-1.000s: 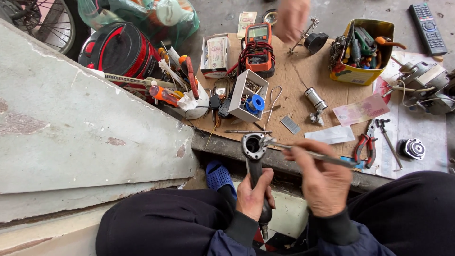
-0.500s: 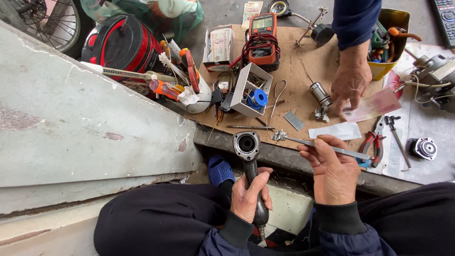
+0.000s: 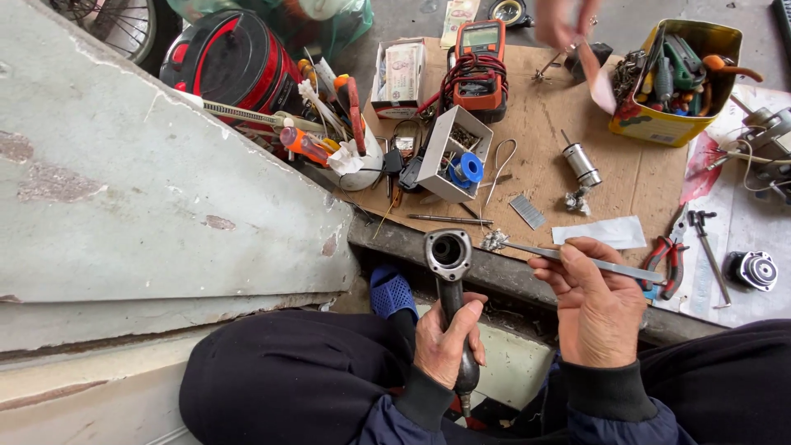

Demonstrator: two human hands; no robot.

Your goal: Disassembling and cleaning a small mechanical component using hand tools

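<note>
**Two hands work on a dark metal tool housing with tweezers**

Seen from above, a seated person in dark clothing holds a dark metal tool housing (image 3: pixel 450 272) upright over the lap. The left hand (image 3: pixel 443 342) is wrapped closed around its narrow handle, and the round open head of the housing points up towards the camera. The right hand (image 3: pixel 595 309) pinches a pair of long metal tweezers (image 3: pixel 577 260) between thumb and fingers. The tweezer tips grip a small clump of grey metal fluff (image 3: pixel 493 241) just beside the housing's head, to its right.

Beyond the hands lies a sheet of brown cardboard (image 3: pixel 544 156) covered with repair gear: an orange multimeter (image 3: pixel 480 62) with coiled leads, a small white box (image 3: pixel 455 152) holding a blue spool, a small cylindrical motor (image 3: pixel 582 163), and a yellow tin (image 3: pixel 676 82) full of hand tools. Red-handled pliers (image 3: pixel 669 264) lie just right of the right hand. At the top edge, another person's hand (image 3: pixel 563 18) holds a pink slip of paper. A grey slab (image 3: pixel 124 189) fills the left side.
</note>
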